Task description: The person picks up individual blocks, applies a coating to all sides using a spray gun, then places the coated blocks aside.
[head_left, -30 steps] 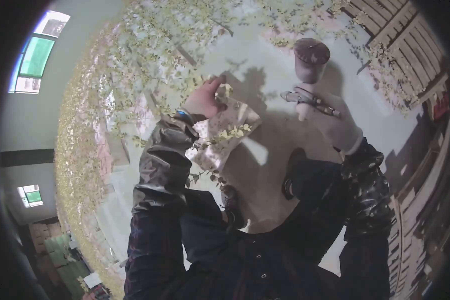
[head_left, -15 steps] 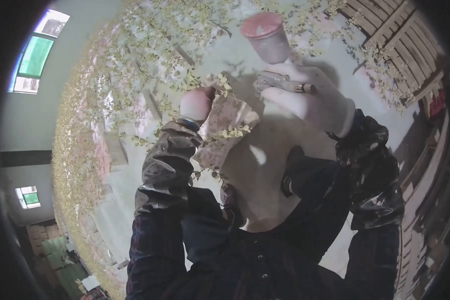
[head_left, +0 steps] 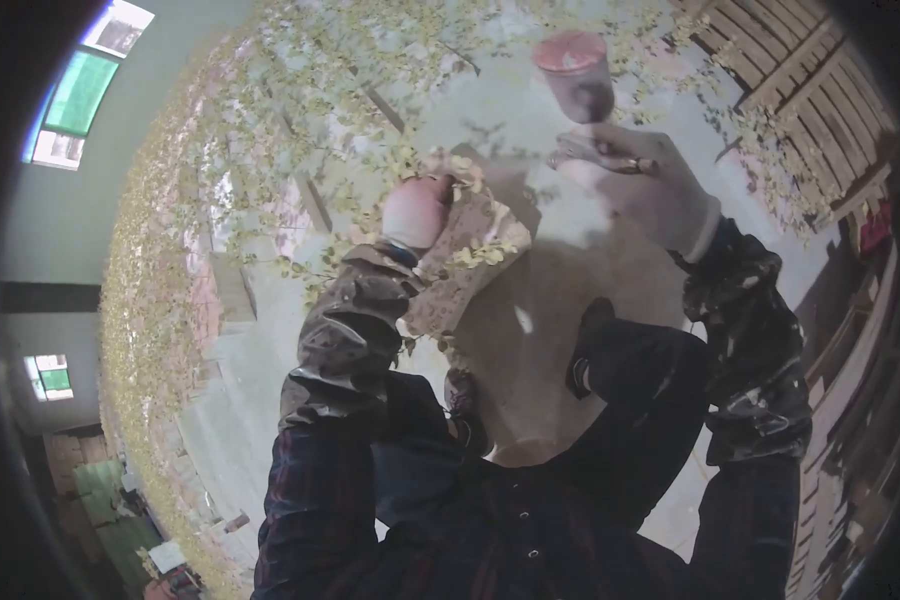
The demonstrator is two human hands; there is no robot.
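Note:
My right hand [head_left: 660, 190], in a pale glove, is wrapped round a spray gun whose metal body [head_left: 610, 155] sticks out past the fingers. The gun's dark cup with a reddish lid [head_left: 572, 75] rises at the front, tilted away from me. My left hand [head_left: 415, 212], in a glove with a reddish stain, is closed at the upper edge of a leafy piece [head_left: 460, 275], a stem with yellow-green leaves over a pinkish mottled patch. Its fingertips are partly hidden. A whitish haze lies between the gun and the leafy piece.
Many leafy stems [head_left: 270, 130] spread over the floor at the left and far side. Slatted wooden pallets [head_left: 810, 80] stand at the upper right. My shoes [head_left: 460, 395] are below the hands. Windows [head_left: 78, 100] open the left wall.
Both hands and the spray gun sit a little further right in view, and the view itself has shifted slightly. The gun is turned somewhat, and more haze shows before it.

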